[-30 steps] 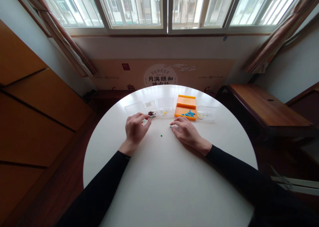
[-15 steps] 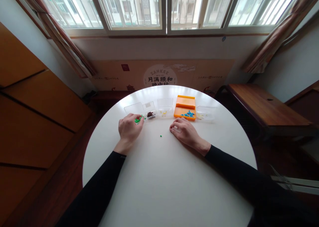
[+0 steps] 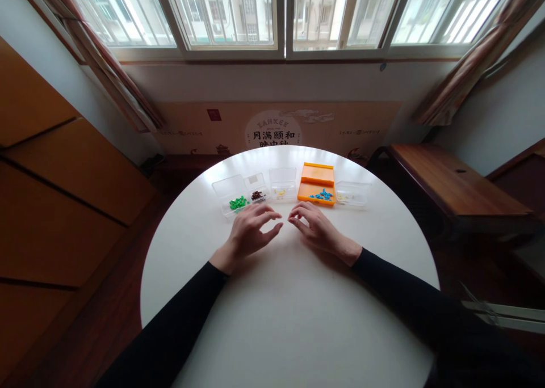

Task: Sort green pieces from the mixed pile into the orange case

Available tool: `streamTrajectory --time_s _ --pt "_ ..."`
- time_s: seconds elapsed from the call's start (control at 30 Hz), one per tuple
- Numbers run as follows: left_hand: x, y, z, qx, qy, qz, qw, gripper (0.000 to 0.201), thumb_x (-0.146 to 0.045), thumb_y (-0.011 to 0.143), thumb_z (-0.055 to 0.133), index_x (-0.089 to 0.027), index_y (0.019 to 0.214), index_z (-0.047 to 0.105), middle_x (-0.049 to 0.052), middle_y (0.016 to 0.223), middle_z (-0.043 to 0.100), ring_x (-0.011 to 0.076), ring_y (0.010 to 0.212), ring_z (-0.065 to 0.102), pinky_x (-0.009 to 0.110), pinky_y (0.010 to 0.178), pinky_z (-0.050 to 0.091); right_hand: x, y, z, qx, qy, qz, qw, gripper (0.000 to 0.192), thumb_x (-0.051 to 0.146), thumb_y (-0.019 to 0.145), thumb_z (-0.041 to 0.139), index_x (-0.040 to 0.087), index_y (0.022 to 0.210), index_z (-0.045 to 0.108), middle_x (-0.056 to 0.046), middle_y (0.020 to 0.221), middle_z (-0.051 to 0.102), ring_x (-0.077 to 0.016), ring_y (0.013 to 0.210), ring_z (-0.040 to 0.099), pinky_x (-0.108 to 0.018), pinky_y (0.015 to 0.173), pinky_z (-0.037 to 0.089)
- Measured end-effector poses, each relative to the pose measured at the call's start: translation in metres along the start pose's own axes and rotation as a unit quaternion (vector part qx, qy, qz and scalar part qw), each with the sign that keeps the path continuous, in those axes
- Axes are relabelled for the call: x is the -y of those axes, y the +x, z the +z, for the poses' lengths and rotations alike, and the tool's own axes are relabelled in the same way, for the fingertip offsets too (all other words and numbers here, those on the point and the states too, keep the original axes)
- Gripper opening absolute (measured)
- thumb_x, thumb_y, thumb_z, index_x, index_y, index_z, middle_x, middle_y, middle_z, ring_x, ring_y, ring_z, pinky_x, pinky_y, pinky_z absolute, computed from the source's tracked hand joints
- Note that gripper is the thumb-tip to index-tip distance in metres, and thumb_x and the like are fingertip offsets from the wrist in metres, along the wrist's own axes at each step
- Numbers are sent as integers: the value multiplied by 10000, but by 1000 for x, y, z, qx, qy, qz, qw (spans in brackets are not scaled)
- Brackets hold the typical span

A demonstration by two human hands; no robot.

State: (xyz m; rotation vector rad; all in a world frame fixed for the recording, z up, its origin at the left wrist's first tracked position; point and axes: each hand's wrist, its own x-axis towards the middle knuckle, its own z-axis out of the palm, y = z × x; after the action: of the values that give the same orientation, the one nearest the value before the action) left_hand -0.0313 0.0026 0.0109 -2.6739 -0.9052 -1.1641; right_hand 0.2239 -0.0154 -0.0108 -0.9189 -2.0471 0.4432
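Observation:
My left hand (image 3: 252,230) is over the table just in front of the boxes. Its thumb and index finger are apart, with a gap between their tips and nothing visible there. Facing it, my right hand (image 3: 317,229) rests near the orange box, thumb and fingertips drawn together. Whatever those fingertips hold, if anything, is too small to make out. Small green pieces (image 3: 238,203) lie in a clear box (image 3: 227,186) behind my left hand. Blue pieces (image 3: 322,195) lie in the open orange box (image 3: 317,173) beyond my right hand.
Dark brown pieces (image 3: 257,195) lie in a small clear box (image 3: 254,180). A clear box (image 3: 283,176) with yellow pieces stands in the middle, and another clear box (image 3: 357,193) with pale pieces at the right. All stand near the far edge of the round white table (image 3: 306,320).
My left hand has moved right, from the green pieces' box to near my right hand, and its fingers are apart. The loose green piece on the table is out of sight.

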Motion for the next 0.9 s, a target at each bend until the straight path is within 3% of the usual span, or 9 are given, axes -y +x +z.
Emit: streamTrajectory --time_s 0.17,0.9 --pt "-11 5 5 -14 9 50 999 42 -294 1027 789 -255 1012 785 7 955 816 178 850 751 347 819 541 3 2 -1 22 27 -6 999 199 341 1166 594 232 1022 677 -76 1040 719 -248 1008 668 -405 921 547" --pt "-7 4 7 -27 10 22 999 67 -228 999 782 -266 950 808 -14 889 823 173 805 760 358 801 534 5 3 -3 18 55 -12 998 138 304 1139 630 243 1066 729 -72 1045 746 -238 993 697 -408 913 576"
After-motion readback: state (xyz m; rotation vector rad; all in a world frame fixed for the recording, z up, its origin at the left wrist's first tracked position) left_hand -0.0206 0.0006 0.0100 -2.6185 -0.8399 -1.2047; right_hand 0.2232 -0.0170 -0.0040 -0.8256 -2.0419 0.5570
